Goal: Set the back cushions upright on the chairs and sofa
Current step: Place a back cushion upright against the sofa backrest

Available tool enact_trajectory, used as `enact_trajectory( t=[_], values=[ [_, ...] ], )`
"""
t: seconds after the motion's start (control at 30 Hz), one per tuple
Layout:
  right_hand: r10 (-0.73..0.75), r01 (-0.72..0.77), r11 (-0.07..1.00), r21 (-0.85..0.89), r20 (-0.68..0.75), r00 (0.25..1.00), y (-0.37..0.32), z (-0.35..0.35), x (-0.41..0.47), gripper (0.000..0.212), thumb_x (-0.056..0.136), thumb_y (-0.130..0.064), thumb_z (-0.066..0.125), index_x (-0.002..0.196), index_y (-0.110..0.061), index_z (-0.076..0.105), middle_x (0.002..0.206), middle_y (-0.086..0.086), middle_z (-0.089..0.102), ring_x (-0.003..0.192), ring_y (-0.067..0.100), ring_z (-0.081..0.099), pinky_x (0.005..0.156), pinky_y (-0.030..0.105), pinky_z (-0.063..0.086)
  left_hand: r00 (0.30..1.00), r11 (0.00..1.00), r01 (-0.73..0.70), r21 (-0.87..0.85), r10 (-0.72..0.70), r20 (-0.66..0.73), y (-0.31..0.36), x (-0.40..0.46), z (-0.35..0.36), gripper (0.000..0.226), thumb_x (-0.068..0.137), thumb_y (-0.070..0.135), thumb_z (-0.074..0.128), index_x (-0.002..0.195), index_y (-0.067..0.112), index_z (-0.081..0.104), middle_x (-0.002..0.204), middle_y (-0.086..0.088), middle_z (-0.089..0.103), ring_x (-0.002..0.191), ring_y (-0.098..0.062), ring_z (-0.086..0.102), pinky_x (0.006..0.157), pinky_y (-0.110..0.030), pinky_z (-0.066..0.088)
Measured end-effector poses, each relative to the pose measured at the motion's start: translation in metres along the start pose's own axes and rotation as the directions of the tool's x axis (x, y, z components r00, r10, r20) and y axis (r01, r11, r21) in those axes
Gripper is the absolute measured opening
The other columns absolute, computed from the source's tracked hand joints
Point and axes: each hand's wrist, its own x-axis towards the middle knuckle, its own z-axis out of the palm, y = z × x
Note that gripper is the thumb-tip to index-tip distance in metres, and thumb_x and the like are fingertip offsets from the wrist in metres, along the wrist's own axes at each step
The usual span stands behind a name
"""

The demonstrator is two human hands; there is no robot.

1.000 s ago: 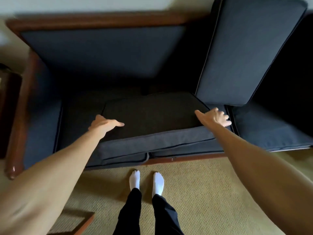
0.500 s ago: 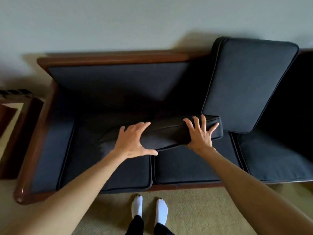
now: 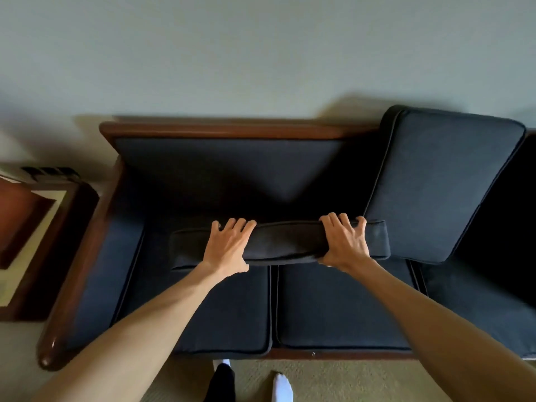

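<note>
While left hand (image 3: 229, 250) and right hand (image 3: 345, 245) clasp it, slab-shaped dark fabric cushion (image 3: 281, 242), piped edges.

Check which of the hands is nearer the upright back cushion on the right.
Right. The right hand grips the lifted cushion just beside the upright back cushion; the left hand grips farther left.

Dark navy upholstery, red-brown wood, pale wall

The sofa (image 3: 333, 309) and its back cushions (image 3: 284, 242) are plain dark navy with thin lighter piping; the frame (image 3: 220, 130) is glossy reddish-brown wood. The far wall (image 3: 261, 53) is pale grey-green, the near carpet (image 3: 333, 381) olive-tan. The socks (image 3: 282, 387) are white, the trousers (image 3: 220, 384) black. The left side table (image 3: 69, 227) is dark brown.
</note>
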Motion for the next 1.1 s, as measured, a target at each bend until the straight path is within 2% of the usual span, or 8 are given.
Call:
enact_trajectory(
  t=[0.27, 0.53, 0.73, 0.97, 1.1],
  values=[
    [-0.04, 0.052, 0.989, 0.139, -0.09, 0.995, -0.091, -0.04, 0.043, 0.089, 0.049, -0.078, 0.059, 0.117, -0.021, 0.053, 0.111, -0.005, 0.054, 0.106, 0.023, 0.052, 0.092, 0.055, 0.035, 0.996, 0.998, -0.044, -0.033, 0.046, 0.073, -0.125, -0.003, -0.036, 0.106, 0.056, 0.051, 0.082, 0.145, 0.024, 0.03, 0.134, 0.006, 0.048, 0.121, -0.021, 0.046, 0.103, -0.051, 0.034],
    [-0.045, 0.039, 0.986, 0.163, 0.033, 0.998, -0.191, -0.052, 0.107, 0.087, 0.055, -0.065, 0.073, 0.126, -0.023, 0.044, 0.12, -0.007, 0.047, 0.115, 0.02, 0.044, 0.098, 0.054, 0.034, 0.996, 0.999, -0.015, -0.048, 0.019, 0.088, -0.237, -0.001, -0.023, 0.106, 0.059, 0.05, 0.081, 0.147, 0.025, 0.028, 0.137, 0.005, 0.045, 0.125, -0.022, 0.043, 0.105, -0.051, 0.032],
    [-0.016, 0.007, 0.988, 0.154, 0.054, 0.998, -0.229, -0.049, 0.131, 0.086, 0.051, -0.059, 0.077, 0.124, -0.023, 0.046, 0.118, -0.007, 0.047, 0.113, 0.021, 0.045, 0.097, 0.055, 0.033, 0.994, 0.998, -0.012, -0.063, 0.019, 0.109, -0.278, 0.006, -0.006, 0.108, 0.054, 0.051, 0.083, 0.146, 0.024, 0.034, 0.132, 0.004, 0.05, 0.12, -0.023, 0.047, 0.1, -0.05, 0.036],
    [-0.008, 0.008, 0.988, 0.153, -0.003, 1.0, -0.231, -0.056, 0.151, 0.084, 0.05, -0.057, 0.076, 0.122, -0.023, 0.049, 0.116, -0.006, 0.05, 0.11, 0.021, 0.048, 0.097, 0.054, 0.032, 0.999, 0.997, -0.042, -0.071, 0.044, 0.023, -0.303, 0.025, -0.003, 0.105, 0.04, 0.05, 0.086, 0.134, 0.024, 0.046, 0.119, 0.003, 0.058, 0.107, -0.024, 0.056, 0.089, -0.051, 0.044],
    [-0.02, 0.015, 0.99, 0.139, 0.039, 0.999, -0.239, -0.056, 0.158, 0.089, 0.054, -0.057, 0.076, 0.129, -0.021, 0.043, 0.125, -0.004, 0.045, 0.116, 0.022, 0.044, 0.102, 0.056, 0.029, 0.999, 0.998, -0.03, -0.057, 0.032, 0.029, -0.309, 0.024, 0.005, 0.109, 0.029, 0.05, 0.087, 0.128, 0.024, 0.047, 0.111, 0.003, 0.06, 0.098, -0.025, 0.058, 0.08, -0.05, 0.048]
  ],
)
